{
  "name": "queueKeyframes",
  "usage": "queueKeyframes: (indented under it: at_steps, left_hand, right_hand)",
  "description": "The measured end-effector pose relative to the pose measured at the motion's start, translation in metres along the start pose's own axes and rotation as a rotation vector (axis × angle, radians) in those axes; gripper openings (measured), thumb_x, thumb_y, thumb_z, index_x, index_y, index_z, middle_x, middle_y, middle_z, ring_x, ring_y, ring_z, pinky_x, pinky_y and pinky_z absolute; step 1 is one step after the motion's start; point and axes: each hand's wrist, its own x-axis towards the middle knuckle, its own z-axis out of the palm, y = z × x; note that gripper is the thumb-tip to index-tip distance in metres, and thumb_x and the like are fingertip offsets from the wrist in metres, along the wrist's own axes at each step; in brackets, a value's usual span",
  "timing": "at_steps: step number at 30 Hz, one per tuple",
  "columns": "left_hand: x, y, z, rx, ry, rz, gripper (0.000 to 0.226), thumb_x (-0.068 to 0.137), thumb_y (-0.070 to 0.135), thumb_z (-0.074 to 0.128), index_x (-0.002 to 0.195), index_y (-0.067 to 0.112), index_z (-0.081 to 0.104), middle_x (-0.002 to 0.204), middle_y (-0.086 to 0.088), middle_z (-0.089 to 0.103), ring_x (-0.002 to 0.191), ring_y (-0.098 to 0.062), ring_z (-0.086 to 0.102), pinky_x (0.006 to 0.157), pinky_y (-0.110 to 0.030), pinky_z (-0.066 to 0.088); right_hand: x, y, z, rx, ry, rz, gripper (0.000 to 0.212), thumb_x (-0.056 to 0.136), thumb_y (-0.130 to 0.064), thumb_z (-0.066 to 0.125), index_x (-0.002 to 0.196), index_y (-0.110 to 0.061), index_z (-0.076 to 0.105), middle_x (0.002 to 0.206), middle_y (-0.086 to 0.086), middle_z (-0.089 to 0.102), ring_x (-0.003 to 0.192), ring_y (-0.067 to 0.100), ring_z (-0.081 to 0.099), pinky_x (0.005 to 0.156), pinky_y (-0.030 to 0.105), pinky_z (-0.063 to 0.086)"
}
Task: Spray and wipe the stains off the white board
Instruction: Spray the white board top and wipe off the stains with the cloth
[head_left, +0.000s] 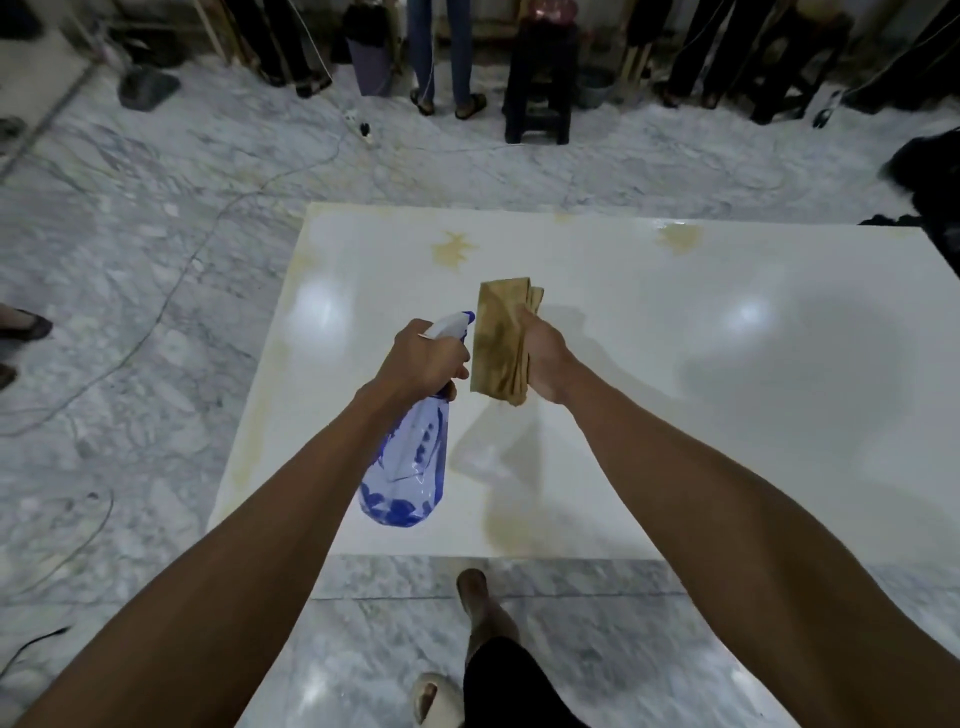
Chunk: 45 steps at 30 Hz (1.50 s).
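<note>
A glossy white board (675, 374) lies flat on the marble floor. Yellowish stains mark it: a star-shaped one (453, 249) near the far edge, another (679, 238) at the far right, a faint smear (524, 519) near the front edge and streaks along the left edge. My left hand (423, 358) grips the neck of a clear blue spray bottle (410, 467), its nozzle pointing away over the board. My right hand (545, 358) holds a folded tan cloth (501, 343) above the board's middle.
Several people stand along the far wall, beside a black stool (540, 88) and a grey bin (371, 65). Cables (171, 296) trail over the floor to the left. My feet (475, 597) are at the board's front edge. A dark bundle (930, 171) lies far right.
</note>
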Motion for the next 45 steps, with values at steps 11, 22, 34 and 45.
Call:
queueKeyframes:
  at_steps: [11,22,34,45]
  left_hand:
    - [0.192,0.024,-0.082,-0.060,0.125,-0.076,0.027,0.069,0.019,0.053,0.079,-0.003,0.064,0.079,-0.020,0.070,0.037,-0.019,0.050,0.056,-0.034,0.050]
    - [0.257,-0.018,-0.112,-0.026,0.148,-0.072,0.022,0.090,0.014,0.053,0.076,0.001,0.065,0.079,-0.021,0.070,0.038,-0.016,0.052,0.056,-0.036,0.055]
    - [0.166,-0.042,-0.100,-0.010,0.042,-0.083,0.020,0.079,0.001,0.049,0.084,-0.011,0.064,0.089,-0.030,0.072,0.036,-0.018,0.050,0.061,-0.038,0.050]
    - [0.057,-0.096,-0.110,0.029,-0.005,-0.115,0.019,0.080,0.005,0.050,0.083,-0.001,0.067,0.082,-0.021,0.071,0.039,-0.019,0.050,0.058,-0.035,0.051]
  right_hand:
    - [0.276,-0.088,0.042,-1.075,0.294,-0.411,0.044,0.107,-0.032,0.027,0.150,-0.022,0.033,0.150,0.007,0.043,0.134,0.033,0.043,0.107,0.054,0.032]
    - [0.351,-0.004,0.055,-1.641,0.125,-0.288,0.060,0.103,-0.050,0.026,0.156,-0.041,0.001,0.166,-0.003,-0.012,0.152,0.032,-0.014,0.118,0.057,-0.012]
    - [0.209,0.084,0.076,-1.659,0.082,-0.307,0.060,0.103,-0.052,0.029,0.156,-0.041,0.002,0.167,-0.001,-0.010,0.152,0.033,-0.014,0.117,0.056,-0.011]
    - [0.055,0.167,0.097,-1.666,0.006,-0.194,0.061,0.101,-0.054,0.026,0.155,-0.044,-0.001,0.166,-0.004,-0.013,0.152,0.031,-0.016,0.119,0.055,-0.008]
